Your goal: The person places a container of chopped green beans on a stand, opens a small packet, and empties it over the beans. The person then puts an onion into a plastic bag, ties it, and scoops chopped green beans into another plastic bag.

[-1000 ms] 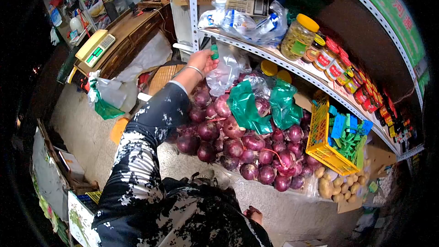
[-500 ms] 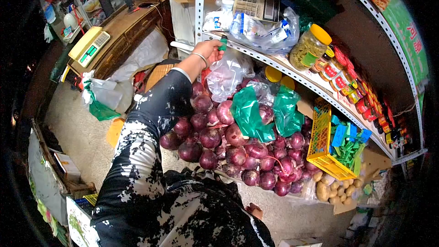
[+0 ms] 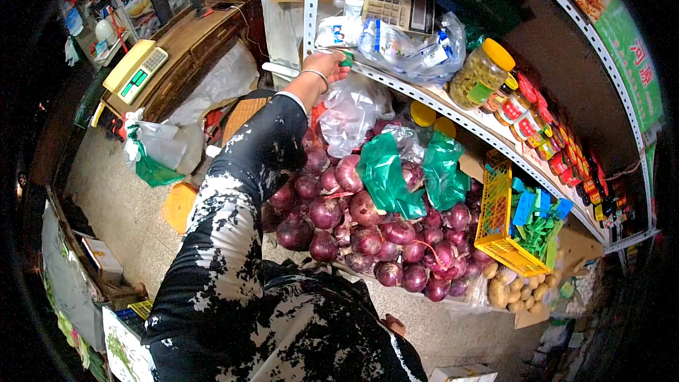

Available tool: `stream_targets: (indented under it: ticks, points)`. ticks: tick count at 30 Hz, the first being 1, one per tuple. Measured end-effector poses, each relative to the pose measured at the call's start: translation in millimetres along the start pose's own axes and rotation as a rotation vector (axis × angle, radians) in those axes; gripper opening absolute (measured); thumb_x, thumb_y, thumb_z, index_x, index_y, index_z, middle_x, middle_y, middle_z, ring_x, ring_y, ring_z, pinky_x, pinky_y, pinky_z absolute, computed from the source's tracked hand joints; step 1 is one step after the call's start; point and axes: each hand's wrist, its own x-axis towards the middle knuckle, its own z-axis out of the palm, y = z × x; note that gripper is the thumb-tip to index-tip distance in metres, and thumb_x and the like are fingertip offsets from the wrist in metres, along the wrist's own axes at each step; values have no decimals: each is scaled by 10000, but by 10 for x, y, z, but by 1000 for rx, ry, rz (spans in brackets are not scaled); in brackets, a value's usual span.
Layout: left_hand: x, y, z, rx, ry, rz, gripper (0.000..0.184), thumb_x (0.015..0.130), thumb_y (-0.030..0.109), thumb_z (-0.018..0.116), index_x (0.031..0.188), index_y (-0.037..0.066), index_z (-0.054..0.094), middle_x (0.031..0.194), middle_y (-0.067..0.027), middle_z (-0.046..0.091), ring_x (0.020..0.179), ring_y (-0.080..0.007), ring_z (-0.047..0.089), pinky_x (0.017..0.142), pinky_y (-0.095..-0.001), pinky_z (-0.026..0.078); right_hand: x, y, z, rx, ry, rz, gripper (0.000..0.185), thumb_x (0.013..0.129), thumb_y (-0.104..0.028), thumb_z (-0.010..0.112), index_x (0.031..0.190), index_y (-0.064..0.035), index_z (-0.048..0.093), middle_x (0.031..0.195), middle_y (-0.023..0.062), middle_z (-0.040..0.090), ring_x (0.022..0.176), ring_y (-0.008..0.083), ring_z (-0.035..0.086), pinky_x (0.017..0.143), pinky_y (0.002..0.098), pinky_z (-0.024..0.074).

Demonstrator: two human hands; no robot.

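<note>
My left hand [image 3: 324, 67], with a bracelet on the wrist, reaches to the metal shelf's front edge. Its fingers are closed on a small green object [image 3: 346, 59], too small to name. Just below hang clear plastic bags [image 3: 348, 117], over a heap of red onions [image 3: 364, 240]. Two green plastic bags [image 3: 390, 173] lie on the onions. Only a bit of my right hand [image 3: 393, 325] shows low in the view, beside my body; its fingers are hidden.
On the shelf [image 3: 424, 92] are a calculator [image 3: 398, 3], a bagged bundle [image 3: 410, 42], a yellow-lidded jar [image 3: 481, 74] and several sauce jars [image 3: 527, 124]. A yellow crate [image 3: 493, 216] and potatoes [image 3: 520, 291] border the onions. A weighing scale [image 3: 138, 72] stands left.
My left hand has moved up slightly with the small green object, closer to the shelf's edge. The onions and bags look the same.
</note>
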Motion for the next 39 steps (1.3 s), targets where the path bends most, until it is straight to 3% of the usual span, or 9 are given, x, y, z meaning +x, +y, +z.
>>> stream_targets:
  ticks: [3,5,7,13,15,17,20,27,39]
  points:
    - [19,-111,-70,-96,-58,-14,136,792,139,564,876,41,520,758,-69,549,610,-169,555,513,-256,486,-59,21,-13,25,-21,-8,258,742,-156,600,922,28,573,771,106,630,677,171,593,613,272,458]
    - [-115,-160,-73,-173,-112,-39,155,796,164,569,874,42,517,760,-73,550,609,-169,556,518,-255,489,59,58,-66,-575,-88,-169,235,728,-140,609,887,32,581,813,101,630,725,158,590,649,249,451]
    - [-446,-242,-86,-105,45,-128,182,804,216,566,868,56,507,721,-47,544,605,-162,560,528,-254,500,74,150,-51,-262,-100,-178,128,796,-74,501,863,8,574,642,129,573,473,206,530,411,302,431]
    - [-954,-1307,-912,-58,-206,-307,142,787,206,521,774,66,531,687,-49,527,573,-191,530,579,-298,465,230,-142,-97,-218,-259,-150,188,750,-134,602,859,18,600,675,91,605,613,184,577,528,302,452]
    - [-1619,-1183,-661,36,134,-205,108,741,150,552,736,48,585,649,-61,547,613,-188,549,504,-291,435,331,-404,-27,-299,-331,-305,187,791,-180,567,841,-3,598,648,79,591,571,157,564,470,276,431]
    - [-1750,-1539,-1041,29,195,-339,117,808,101,474,876,23,531,676,-62,534,529,-172,524,438,-269,456,465,-655,81,-253,-433,-542,218,832,-218,516,826,-15,596,635,57,580,527,126,537,421,239,397]
    - [-2127,-1469,-1094,109,227,-381,198,805,129,489,982,47,522,868,-123,558,782,-279,562,675,-411,471,299,-1291,506,-416,-486,-700,213,843,-227,504,842,-34,595,635,18,572,508,72,495,415,208,369]
    - [-2459,-1605,-1519,-204,266,-354,110,816,116,482,873,29,518,715,-72,531,611,-204,550,545,-288,486,-878,-2399,1878,-428,-681,-1045,213,841,-223,508,899,-36,593,664,4,586,520,45,480,442,181,360]
    - [-2337,-1144,-3311,-139,493,-389,122,773,171,525,836,68,509,736,-67,546,635,-213,544,521,-316,457,-2106,-3929,4232,-541,-176,-1822,201,767,-166,526,880,-25,614,728,167,608,666,269,600,623,317,462]
